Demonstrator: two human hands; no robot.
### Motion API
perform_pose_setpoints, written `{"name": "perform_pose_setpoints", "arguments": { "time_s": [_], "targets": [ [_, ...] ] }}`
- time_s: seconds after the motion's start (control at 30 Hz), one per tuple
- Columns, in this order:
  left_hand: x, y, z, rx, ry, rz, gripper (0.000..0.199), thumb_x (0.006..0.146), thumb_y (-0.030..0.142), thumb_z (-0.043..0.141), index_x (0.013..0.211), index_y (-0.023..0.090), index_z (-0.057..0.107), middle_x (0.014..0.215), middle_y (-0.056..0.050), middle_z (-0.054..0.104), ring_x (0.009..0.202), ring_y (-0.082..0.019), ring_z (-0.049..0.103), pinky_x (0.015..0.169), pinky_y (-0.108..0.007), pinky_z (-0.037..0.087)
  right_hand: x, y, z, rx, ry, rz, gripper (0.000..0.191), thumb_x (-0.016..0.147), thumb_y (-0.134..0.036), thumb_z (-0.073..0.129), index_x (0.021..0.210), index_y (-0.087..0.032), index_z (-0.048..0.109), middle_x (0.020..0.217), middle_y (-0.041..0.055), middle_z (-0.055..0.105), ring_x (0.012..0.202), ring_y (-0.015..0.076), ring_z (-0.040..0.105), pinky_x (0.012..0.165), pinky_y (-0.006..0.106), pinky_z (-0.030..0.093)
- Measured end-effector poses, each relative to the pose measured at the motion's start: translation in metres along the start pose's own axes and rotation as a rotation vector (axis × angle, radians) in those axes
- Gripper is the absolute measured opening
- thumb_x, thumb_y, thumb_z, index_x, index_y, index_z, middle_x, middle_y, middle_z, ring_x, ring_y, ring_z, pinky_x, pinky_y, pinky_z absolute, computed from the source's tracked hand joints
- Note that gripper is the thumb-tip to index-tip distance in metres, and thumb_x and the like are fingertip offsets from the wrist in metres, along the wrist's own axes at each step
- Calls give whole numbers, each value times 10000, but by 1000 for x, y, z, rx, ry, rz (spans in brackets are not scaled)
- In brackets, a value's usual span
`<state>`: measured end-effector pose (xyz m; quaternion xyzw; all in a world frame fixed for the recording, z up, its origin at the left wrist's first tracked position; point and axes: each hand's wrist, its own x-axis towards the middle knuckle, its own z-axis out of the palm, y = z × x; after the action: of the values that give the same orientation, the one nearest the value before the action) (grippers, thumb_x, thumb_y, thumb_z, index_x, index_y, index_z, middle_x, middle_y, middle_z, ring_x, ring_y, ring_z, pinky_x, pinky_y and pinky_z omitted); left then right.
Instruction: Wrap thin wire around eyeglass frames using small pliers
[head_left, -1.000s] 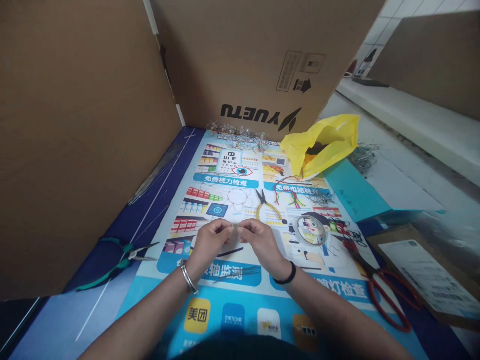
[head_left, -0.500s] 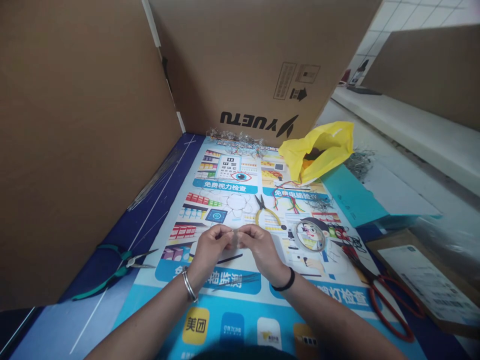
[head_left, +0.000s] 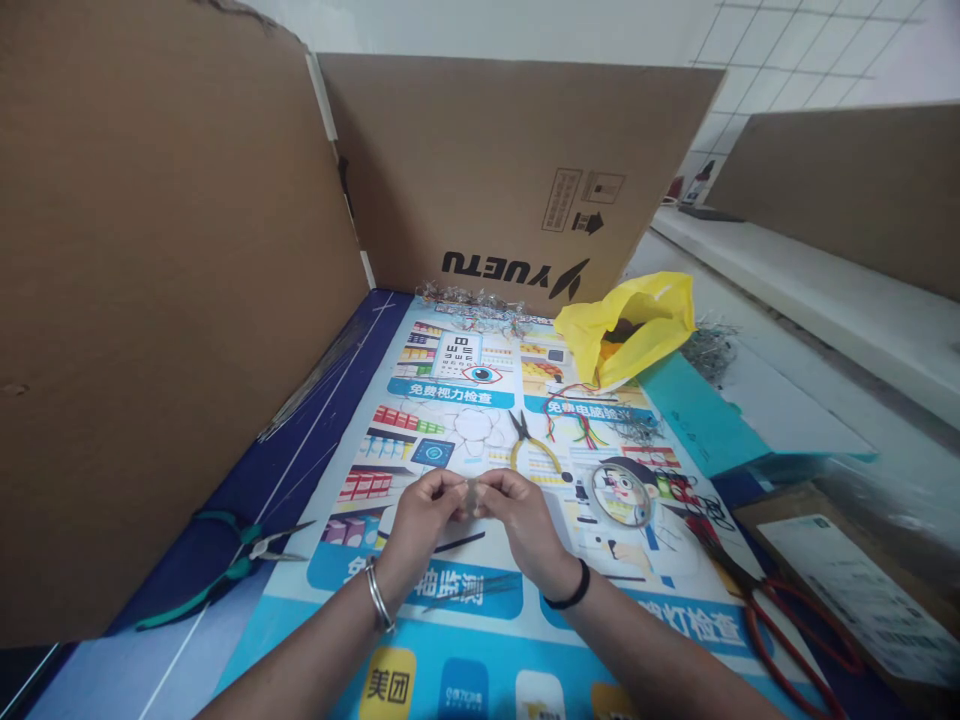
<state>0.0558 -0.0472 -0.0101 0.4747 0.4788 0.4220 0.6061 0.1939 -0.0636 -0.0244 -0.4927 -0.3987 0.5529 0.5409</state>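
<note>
Closest in, a silver bangle point(head_left: 380, 597) circles the left wrist and a black band point(head_left: 574, 590) the right. Beyond the forearms, a few thin dark wires point(head_left: 476, 594) lie on the printed poster point(head_left: 289, 605) that covers the bench, with red-handled scissors point(head_left: 744, 577) off to the right and green-handled pliers point(head_left: 259, 550) off to the left.

Just past the wires, the left hand point(head_left: 420, 515) and right hand point(head_left: 523, 515) meet above the poster, thumbs and forefingers pinched narrow. Between their fingertips is a small greyish piece point(head_left: 472, 497), mostly hidden; whether it is wire or something else, I cannot tell. It looks very light, so weight should matter little, and the likelier trouble is its slipping out of such a tiny grip. If it is fine wire like that lying nearby, it probably bends readily, springs back a little, and kinks if forced. The two ends look like the places to take hold, with fingertip pads close together and light pressure; a full fist would have nothing to close on.

Farther off, a tape roll point(head_left: 636, 524) lies flat to the right, and yellow-handled pliers point(head_left: 523, 437) rest spread just beyond the hands. A yellow bag point(head_left: 652, 335) sits behind, before an upright cardboard panel point(head_left: 465, 170).
</note>
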Motion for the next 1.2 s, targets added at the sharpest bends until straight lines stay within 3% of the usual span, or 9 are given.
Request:
{"name": "perform_pose_setpoints", "arguments": {
  "time_s": [0.53, 0.77, 0.9, 1.0, 1.07, 1.2],
  "targets": [
    [4, -6, -1, 36, 36, 10, 136, 699, 285, 632, 703, 149, 618, 583, 8, 585, 540, -113, 510, 537, -215, 422, 1, -5, 3, 4, 10, 36, 170, 668, -308, 679, 709, -162, 602, 627, -23, 593, 555, 107, 542, 577, 251, 442],
    [3, -5, -7, 106, 22, 46, 167, 729, 323, 612, 744, 158, 631, 577, 15, 572, 546, -118, 511, 538, -215, 419, 0, -6, 0, -57, -53, 32, 185, 719, -344, 636, 769, -168, 609, 673, -14, 590, 597, 119, 549, 591, 259, 452],
    [13, 1, -27, 283, 165, 81, 196, 716, 343, 614, 794, 166, 647, 645, 4, 614, 538, -124, 526, 508, -217, 409, -5, -15, -10, -411, -138, -44, 204, 767, -326, 586, 916, -186, 599, 784, 4, 590, 685, 131, 553, 624, 260, 443],
    [26, 3, -49, 442, 287, 150, 203, 732, 353, 585, 805, 175, 649, 720, -11, 659, 630, -148, 590, 589, -233, 447, -15, -30, -17, -844, -411, -160, 109, 756, -271, 608, 830, -191, 613, 815, 9, 579, 699, 125, 539, 622, 239, 401],
    [35, 3, -62, 480, 324, 152, 206, 738, 347, 573, 834, 179, 644, 754, -18, 673, 661, -158, 610, 613, -242, 453, -24, -40, -18, -1078, -606, -210, 168, 718, -300, 665, 848, -204, 617, 860, 14, 594, 785, 155, 546, 652, 246, 382],
    [45, 2, -74, 590, 330, 160, 142, 720, 299, 582, 784, 190, 645, 739, -19, 679, 678, -170, 615, 618, -246, 434, -34, -46, -15, -1394, -720, -266, 198, 740, -306, 659, 891, -191, 602, 936, 46, 591, 861, 192, 542, 661, 260, 353]
  ]
}}
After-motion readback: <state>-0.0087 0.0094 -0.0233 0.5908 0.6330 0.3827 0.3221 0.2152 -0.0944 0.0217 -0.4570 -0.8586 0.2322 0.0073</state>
